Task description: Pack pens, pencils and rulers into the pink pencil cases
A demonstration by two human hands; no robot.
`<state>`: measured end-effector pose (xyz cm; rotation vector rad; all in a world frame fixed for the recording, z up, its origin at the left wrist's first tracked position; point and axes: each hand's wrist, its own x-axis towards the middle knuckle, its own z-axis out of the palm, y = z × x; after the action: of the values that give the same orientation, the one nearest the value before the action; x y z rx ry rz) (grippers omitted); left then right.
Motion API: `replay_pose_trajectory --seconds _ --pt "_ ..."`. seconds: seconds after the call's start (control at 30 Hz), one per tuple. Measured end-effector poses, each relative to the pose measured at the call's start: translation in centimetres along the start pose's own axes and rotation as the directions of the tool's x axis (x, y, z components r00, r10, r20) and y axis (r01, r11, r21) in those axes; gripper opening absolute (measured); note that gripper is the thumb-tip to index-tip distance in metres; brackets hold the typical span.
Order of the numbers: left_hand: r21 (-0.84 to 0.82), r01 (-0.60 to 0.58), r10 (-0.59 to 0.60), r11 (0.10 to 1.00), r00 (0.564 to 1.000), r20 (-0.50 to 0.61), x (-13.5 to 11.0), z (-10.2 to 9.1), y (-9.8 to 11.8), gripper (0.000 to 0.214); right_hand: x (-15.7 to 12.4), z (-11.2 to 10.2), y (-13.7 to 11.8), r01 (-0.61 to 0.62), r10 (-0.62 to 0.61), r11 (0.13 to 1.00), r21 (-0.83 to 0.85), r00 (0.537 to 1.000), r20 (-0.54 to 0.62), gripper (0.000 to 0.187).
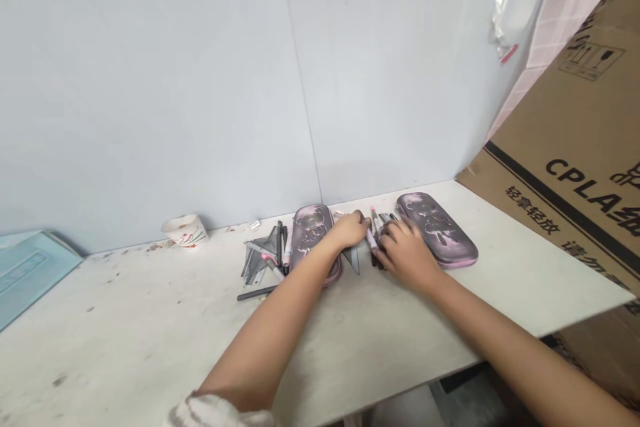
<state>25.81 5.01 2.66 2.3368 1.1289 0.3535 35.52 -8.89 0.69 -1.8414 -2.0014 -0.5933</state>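
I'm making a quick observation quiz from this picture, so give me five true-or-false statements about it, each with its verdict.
1. Two dark cases, the left case and the right case, lie on the table. True.
2. The cup stands to the right of both cases. False: the cup is to the left of both.
3. The left hand shows between the two cases. True.
4. The right hand lies on the left case. False: the right hand is at the pens beside the right case.
5. Printed cardboard stands at the right side of the view. True.
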Motion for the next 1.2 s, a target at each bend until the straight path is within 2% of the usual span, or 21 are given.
replay_pose_trajectory --seconds 0.17,0.27,0.4,0.53,0.63,0.73,0.83,0.87,0.93,1.0,1.03,1.13,1.2 --pt "-0.110 0.055 -0.063 0.992 0.995 -0.071 -0.2 1.1 0.5 0.020 0.2 0.2 0.1 -0.012 0.013 1.000 -0.015 1.000 0.013 0.036" --pt "-0.171 0.106 -0.123 0.980 0.988 -0.094 -0.1 1.5 0.8 0.024 0.9 1.0 -0.9 -0.048 0.049 0.999 -0.016 0.998 0.045 0.043" --pt "-0.268 0.176 -0.204 0.947 0.976 -0.081 0.2 1.5 0.6 0.013 2.1 2.2 -2.6 -0.132 0.131 0.991 0.007 0.984 0.118 0.047" --pt "-0.406 0.217 -0.268 0.888 0.961 -0.072 0.0 1.6 0.3 0.018 2.5 2.8 -3.6 -0.254 0.247 0.967 0.017 0.954 0.170 0.046" --pt "-0.553 0.212 -0.293 0.806 0.954 -0.060 -0.7 1.7 0.6 0.022 2.2 2.4 -3.6 -0.298 0.293 0.954 0.017 0.946 0.142 0.044" --pt "-0.727 0.178 -0.285 0.663 0.958 -0.026 -1.3 1.5 1.7 0.015 1.7 1.3 -3.0 -0.328 0.328 0.944 0.020 0.944 0.024 0.037" --pt "-0.860 0.139 -0.256 0.491 0.967 0.010 -2.0 1.1 3.5 0.016 1.4 0.0 -2.1 -0.418 0.420 0.907 0.041 0.904 -0.075 0.038" --pt "-0.906 0.130 -0.240 0.402 0.970 0.033 -2.3 0.9 4.2 0.018 1.4 -0.4 -1.9 -0.453 0.456 0.890 0.055 0.886 -0.084 0.039" --pt "-0.979 0.129 -0.201 0.158 0.975 0.096 -2.9 0.4 5.6 0.021 1.2 -0.8 -1.5 -0.492 0.498 0.866 0.091 0.865 -0.062 0.042" --pt "-0.986 0.139 -0.164 -0.092 0.975 0.152 -3.6 -0.2 6.6 0.025 0.9 -0.9 -1.4 -0.475 0.481 0.871 0.123 0.877 -0.016 0.043" --pt "-0.975 0.142 -0.151 -0.174 0.974 0.168 -3.8 -0.6 7.0 0.030 0.7 -0.9 -1.5 -0.453 0.457 0.882 0.132 0.889 0.000 0.043" --pt "-0.958 0.125 -0.145 -0.257 0.975 0.166 -4.3 -1.6 7.2 0.048 0.0 -0.6 -1.8 -0.353 0.357 0.928 0.117 0.934 -0.016 0.042" --pt "-0.957 0.113 -0.141 -0.267 0.978 0.154 -4.3 -2.1 6.9 0.046 -0.4 -0.5 -2.2 -0.269 0.274 0.959 0.087 0.961 -0.047 0.040"
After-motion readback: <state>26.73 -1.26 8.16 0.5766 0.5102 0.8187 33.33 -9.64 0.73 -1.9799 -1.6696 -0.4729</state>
